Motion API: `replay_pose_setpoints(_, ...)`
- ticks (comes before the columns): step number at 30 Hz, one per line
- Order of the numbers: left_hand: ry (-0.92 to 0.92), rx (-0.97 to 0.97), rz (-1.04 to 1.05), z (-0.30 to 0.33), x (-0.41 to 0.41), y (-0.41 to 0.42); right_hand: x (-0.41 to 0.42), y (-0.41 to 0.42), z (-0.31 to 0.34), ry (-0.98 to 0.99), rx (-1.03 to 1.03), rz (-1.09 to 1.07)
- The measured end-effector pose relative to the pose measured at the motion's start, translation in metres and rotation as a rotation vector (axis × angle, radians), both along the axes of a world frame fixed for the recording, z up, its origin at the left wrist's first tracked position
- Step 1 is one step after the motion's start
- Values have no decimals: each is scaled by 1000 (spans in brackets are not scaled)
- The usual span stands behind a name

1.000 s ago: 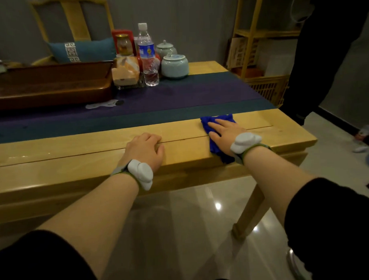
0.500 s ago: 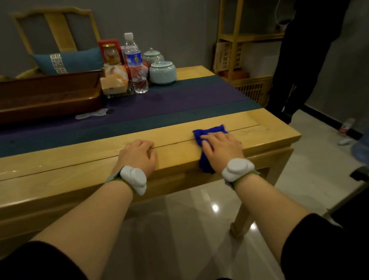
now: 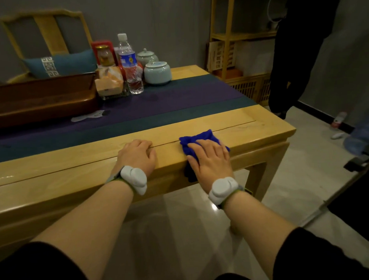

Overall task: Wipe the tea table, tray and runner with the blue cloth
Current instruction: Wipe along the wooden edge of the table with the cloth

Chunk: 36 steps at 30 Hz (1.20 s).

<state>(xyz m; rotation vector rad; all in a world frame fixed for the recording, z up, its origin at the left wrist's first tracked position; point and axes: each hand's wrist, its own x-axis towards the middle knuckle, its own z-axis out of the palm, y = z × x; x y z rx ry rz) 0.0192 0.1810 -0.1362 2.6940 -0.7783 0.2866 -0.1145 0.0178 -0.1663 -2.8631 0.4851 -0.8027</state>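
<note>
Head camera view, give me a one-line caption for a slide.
Right hand presses the blue cloth flat on the tea table near its front edge; left hand rests beside it.

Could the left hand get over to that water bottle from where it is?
Probably yes: the left hand rests on the table's near edge, and only flat runner lies between it and the water bottle, though it's a stretch.

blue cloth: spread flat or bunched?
Bunched. The blue cloth sits wadded under the right hand, one end drooping over the tea table edge.
</note>
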Motion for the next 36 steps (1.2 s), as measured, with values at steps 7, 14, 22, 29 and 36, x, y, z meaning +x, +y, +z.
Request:
replay_pose_setpoints(7, -21, 3, -20, 0, 1, 0, 4, -14, -10, -139, 168, -258)
replay_pose_setpoints(14, -23, 11, -30, 3, 0, -1, 4, 42, -26, -289, 211, -61)
replay_pose_setpoints(22, -40, 6, -16, 0, 1, -1, -2, -17, -29, -361, 366, -182)
replay_pose_setpoints(29, -32, 4, -25, -2, 3, 1, 24, 51, -27, -550, 734, -254)
replay_pose_setpoints(36, -39, 21, -28, -1, 4, -1, 28, 50, -25, -596, 893, -239)
